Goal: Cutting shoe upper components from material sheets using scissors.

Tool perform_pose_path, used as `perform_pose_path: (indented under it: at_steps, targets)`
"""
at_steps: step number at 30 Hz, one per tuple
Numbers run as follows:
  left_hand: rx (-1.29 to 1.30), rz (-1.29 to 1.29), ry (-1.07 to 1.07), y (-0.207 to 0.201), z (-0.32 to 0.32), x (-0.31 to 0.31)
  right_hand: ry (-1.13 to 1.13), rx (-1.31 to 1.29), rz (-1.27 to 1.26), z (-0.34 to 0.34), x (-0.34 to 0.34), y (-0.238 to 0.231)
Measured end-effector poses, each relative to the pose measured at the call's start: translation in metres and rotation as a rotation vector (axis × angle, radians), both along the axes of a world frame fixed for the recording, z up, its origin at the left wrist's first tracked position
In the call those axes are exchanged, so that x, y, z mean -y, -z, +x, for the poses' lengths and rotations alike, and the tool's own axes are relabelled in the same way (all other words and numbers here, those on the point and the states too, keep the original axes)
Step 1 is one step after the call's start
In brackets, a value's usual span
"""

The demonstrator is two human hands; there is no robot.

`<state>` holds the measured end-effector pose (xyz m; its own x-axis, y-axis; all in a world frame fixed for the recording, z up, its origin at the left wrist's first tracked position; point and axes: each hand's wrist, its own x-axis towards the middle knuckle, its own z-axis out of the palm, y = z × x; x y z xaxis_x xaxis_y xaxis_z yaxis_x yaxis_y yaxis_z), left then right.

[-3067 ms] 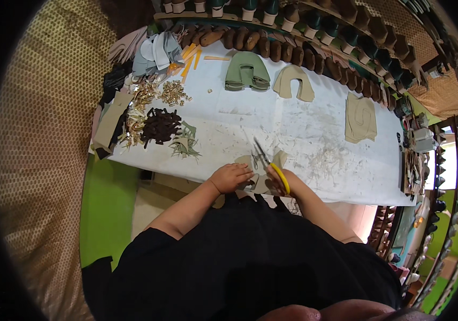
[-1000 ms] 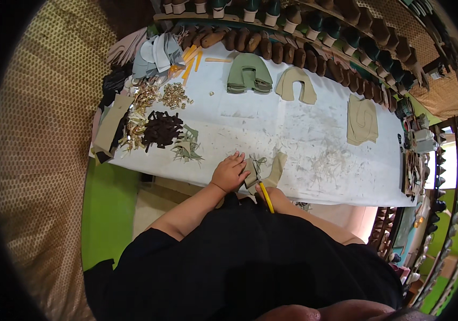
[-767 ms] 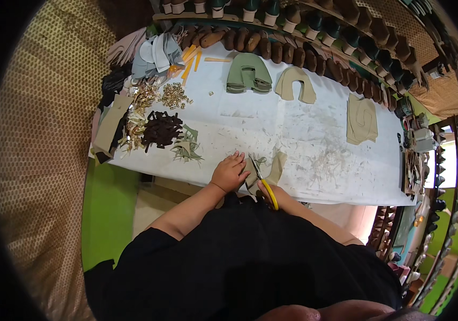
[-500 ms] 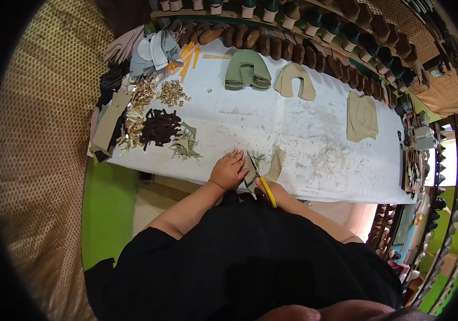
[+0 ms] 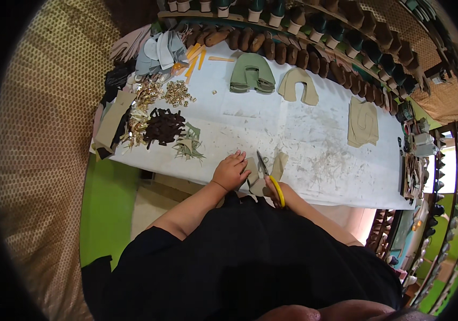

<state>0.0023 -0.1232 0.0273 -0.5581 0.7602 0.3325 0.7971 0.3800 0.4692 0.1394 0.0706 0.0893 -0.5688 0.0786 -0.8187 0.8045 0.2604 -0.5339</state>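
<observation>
My left hand (image 5: 231, 172) lies near the table's front edge, fingers stretched out flat, against a curved khaki piece of material (image 5: 281, 160). That piece looks U-shaped, its two arms pointing away from me. In my right hand (image 5: 288, 195) is a pair of scissors (image 5: 277, 188) with yellow handles, fingers wrapped round them. The dark blades point away from me, between the piece's arms, and look slightly parted. Small green trimmings lie by the blades. Left of my left hand is a heap of green scraps (image 5: 188, 144).
Stacks of green (image 5: 252, 75) and khaki (image 5: 297, 85) U-shaped pieces lie at the back of the white-covered table (image 5: 229, 128). More khaki pieces (image 5: 362, 122) are at the right. Dark strips (image 5: 163, 127) and gold bits (image 5: 178, 93) lie left. Shoe lasts (image 5: 293, 53) line the far edge.
The scissors have moved slightly right with my right hand, away from my left hand, and more of the khaki piece shows. My left hand stays nearly in place. The view has shifted slightly.
</observation>
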Motion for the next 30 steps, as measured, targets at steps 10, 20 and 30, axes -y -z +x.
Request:
perform_pose_path:
  at_steps: [10, 20, 30]
  targets:
    - [0.065, 0.054, -0.014, -0.002, -0.002, 0.000, -0.282, -0.188, 0.569, 0.000, -0.052, -0.039]
    - [0.127, -0.003, -0.013, -0.011, -0.019, -0.032, -0.068, -0.153, 0.929, 0.056, -0.100, 0.003]
    - [-0.002, -0.046, 0.168, -0.002, -0.028, -0.058, -0.107, -0.201, 1.053, 0.064, -0.104, 0.023]
